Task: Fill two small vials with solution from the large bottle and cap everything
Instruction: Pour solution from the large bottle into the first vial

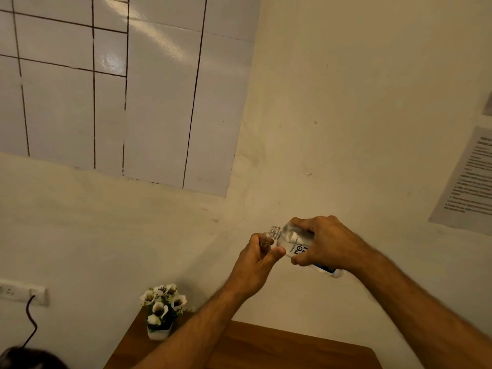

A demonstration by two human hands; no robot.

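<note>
My right hand (323,242) grips the large clear bottle (294,243), which has a white label with dark letters. The bottle is uncapped and tipped to the left, its threaded neck pointing at a small clear vial (266,239). My left hand (257,262) is closed around that vial, held upright, with only its top showing above the fingers. The bottle's mouth touches or nearly touches the vial's rim. Both hands are raised in the air in front of the wall, above the table. No caps and no second vial are in view.
A brown wooden table (279,347) lies below, with a small white pot of white flowers (162,310) at its far left corner. A wall socket with a dark cable (32,310) is at the left. A printed sheet (468,179) hangs on the wall at right.
</note>
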